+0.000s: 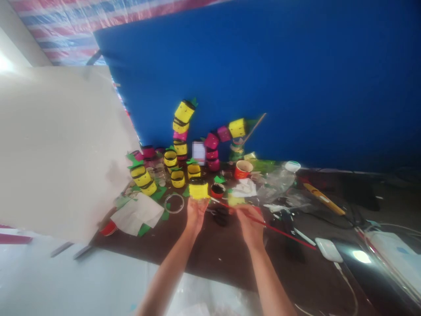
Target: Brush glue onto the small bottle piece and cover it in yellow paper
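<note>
1. Left hand [196,213], at centre frame, fingers closed around the base of a yellow cylinder [198,188] with a dark band at its top, held upright above the dark tabletop [223,259].
2. Right hand [250,226], just right of centre, fingers pinched on a thin red stick [279,231]; stick slanting from beside the cylinder down toward the lower right.
3. Behind the hands, in mid-frame: more yellow and pink banded cylinders, some stacked in a leaning tower [182,127] against the blue backdrop [296,79].
4. Red paper cup [242,169] and crumpled clear plastic [276,182] to the right of centre.
5. Large white board [55,149] filling the left of the frame; white paper sheet [136,213] and green scraps below its edge.
6. White charger block [328,249] and cables at lower right.
</note>
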Tool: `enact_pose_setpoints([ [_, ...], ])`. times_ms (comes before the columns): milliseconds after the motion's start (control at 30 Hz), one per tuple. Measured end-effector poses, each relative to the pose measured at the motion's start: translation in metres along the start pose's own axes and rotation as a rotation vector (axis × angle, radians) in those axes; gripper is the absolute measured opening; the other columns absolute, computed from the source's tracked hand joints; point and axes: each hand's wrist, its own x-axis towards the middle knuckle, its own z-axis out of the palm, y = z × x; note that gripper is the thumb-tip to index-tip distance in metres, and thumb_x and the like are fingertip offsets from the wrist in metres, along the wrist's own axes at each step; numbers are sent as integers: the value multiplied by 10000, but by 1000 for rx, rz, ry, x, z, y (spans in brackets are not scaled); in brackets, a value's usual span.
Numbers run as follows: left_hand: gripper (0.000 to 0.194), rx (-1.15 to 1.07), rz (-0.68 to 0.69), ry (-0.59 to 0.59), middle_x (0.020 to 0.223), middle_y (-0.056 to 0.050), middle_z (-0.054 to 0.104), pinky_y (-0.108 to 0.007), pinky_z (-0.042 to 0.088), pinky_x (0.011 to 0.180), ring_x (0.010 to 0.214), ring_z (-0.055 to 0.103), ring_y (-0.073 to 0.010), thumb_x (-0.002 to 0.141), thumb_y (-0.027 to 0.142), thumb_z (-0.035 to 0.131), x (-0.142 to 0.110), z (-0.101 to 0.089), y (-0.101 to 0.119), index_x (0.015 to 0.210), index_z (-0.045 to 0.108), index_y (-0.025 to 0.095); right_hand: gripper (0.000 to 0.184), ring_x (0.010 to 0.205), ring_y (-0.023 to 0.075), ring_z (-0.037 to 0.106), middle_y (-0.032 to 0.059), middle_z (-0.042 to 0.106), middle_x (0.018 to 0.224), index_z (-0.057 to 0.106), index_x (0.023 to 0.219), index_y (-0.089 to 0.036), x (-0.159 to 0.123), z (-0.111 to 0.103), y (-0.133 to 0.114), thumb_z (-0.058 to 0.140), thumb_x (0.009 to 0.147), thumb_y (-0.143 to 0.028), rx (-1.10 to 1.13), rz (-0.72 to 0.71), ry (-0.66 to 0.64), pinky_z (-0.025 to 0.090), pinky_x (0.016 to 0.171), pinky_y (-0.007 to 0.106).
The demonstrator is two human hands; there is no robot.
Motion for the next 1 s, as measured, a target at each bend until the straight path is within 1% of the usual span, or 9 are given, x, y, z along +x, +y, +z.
enact_pose_setpoints([
  [167,494,65,25,-6,839,1,633,-425,469,956,925,645,-178,551,474,834,-4,7,3,816,515,206,212,671,191,691,39,714,706,662,799,-216,-3,16,-5,629,812,-425,29,40,-101,563,637,309],
  [267,493,93,51,-10,818,18,599,-427,471,961,924,635,-164,567,455,831,-5,8,4,831,497,206,213,690,189,698,38,721,726,656,818,-218,-4,24,-6,621,819,-428,27,55,-119,566,652,305],
  [400,491,118,65,14,820,24,585,-410,483,947,885,635,-144,571,450,826,-4,6,3,821,484,202,213,724,194,705,40,728,760,650,838,-223,-4,27,-9,615,824,-432,3,62,-137,572,686,315],
  [533,489,122,61,17,855,14,598,-405,499,927,859,636,-135,571,437,826,-2,3,0,815,475,200,220,739,197,700,52,725,782,654,846,-220,-3,23,-9,607,829,-434,-41,47,-146,572,692,318],
  [633,490,119,54,14,868,8,598,-408,500,930,875,640,-141,580,439,823,-1,2,-1,828,475,199,213,710,190,690,47,715,758,661,833,-220,-1,16,-6,594,836,-422,-102,-23,-138,567,653,305],
  [700,500,120,52,22,870,6,597,-414,493,941,888,645,-147,579,448,822,-1,2,-1,839,475,200,204,702,189,684,44,709,747,664,821,-218,1,12,-6,590,839,-408,-132,-55,-114,567,656,310],
  [800,533,107,50,32,860,5,594,-430,476,962,916,651,-167,563,474,825,-1,3,-1,865,478,205,177,718,196,686,48,713,753,660,814,-214,3,4,-8,600,835,-379,-152,-34,-55,571,690,333],
  [900,548,88,46,42,838,8,591,-427,465,972,925,654,-172,561,495,821,-1,4,1,882,483,208,177,693,199,683,52,717,750,649,803,-206,4,-2,-12,607,828,-376,-120,-10,13,574,688,351],
  [1000,548,98,48,48,808,15,587,-412,468,962,894,656,-161,566,504,816,-1,4,1,879,478,206,190,667,194,682,48,715,724,649,793,-204,2,-2,-12,612,822,-388,-94,-16,21,574,669,344],
])
